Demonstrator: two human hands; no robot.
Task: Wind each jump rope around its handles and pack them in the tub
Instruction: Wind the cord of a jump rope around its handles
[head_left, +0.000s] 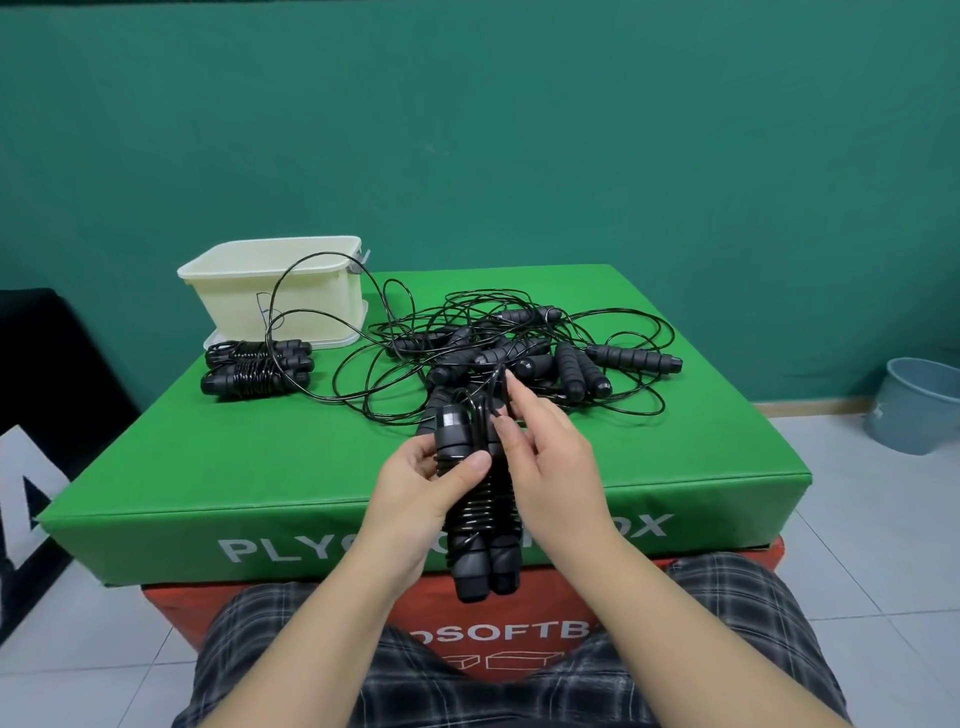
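My left hand (421, 480) grips a black jump rope bundle (480, 540), two handles side by side with cord wound round their middle, held above the box's front edge. My right hand (545, 457) pinches the loose end of the cord near the top of the handles. A tangled pile of black jump ropes (524, 358) lies on the green box behind my hands. Two wound bundles (257, 369) lie at the left, in front of the cream tub (244, 291). A loose cord loops up against the tub's right side.
The green padded box (208, 467) sits on a red box (524, 660). A grey-blue bin (919, 405) stands on the tiled floor at the right. A green wall lies behind. My legs in checked shorts are below.
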